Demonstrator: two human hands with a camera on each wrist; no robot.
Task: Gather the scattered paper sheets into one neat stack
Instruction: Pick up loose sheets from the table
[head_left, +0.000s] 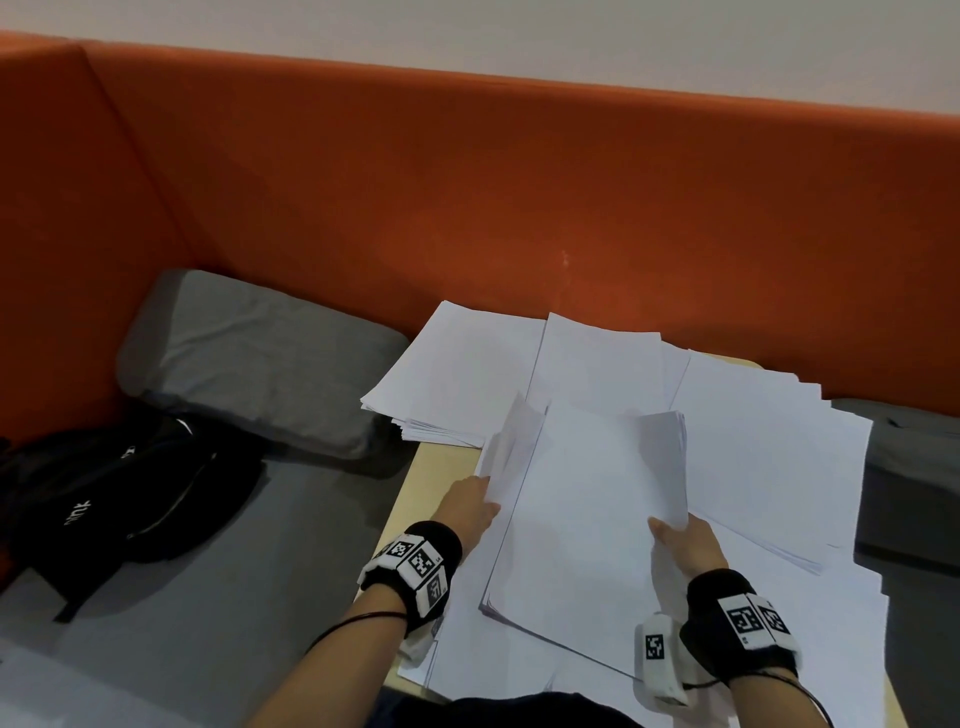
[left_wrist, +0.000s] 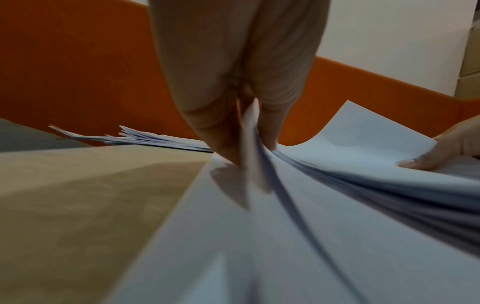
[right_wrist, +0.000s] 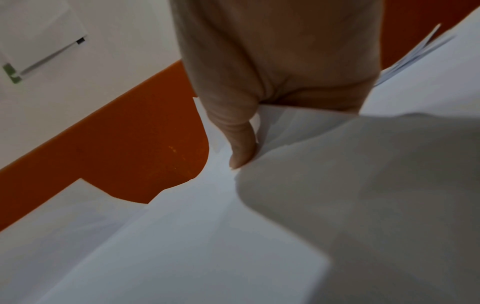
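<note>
A bundle of white sheets (head_left: 587, 514) lies in the middle of a small wooden table (head_left: 436, 467), atop more loose paper, its two side edges curled upward. The left hand (head_left: 470, 506) pinches the raised left edge between thumb and fingers (left_wrist: 270, 115), which are pressed together. The right hand (head_left: 688, 545) grips the raised right edge, thumb (right_wrist: 241, 142) on top; its other fingers are hidden under the paper. At least three other fanned piles are spread around: far left (head_left: 457, 374), far centre (head_left: 597, 358), right (head_left: 769, 452). One grey cushion (head_left: 260, 358) and one black bag (head_left: 124, 488) lie left of the table, before an orange backrest (head_left: 467, 182).
</note>
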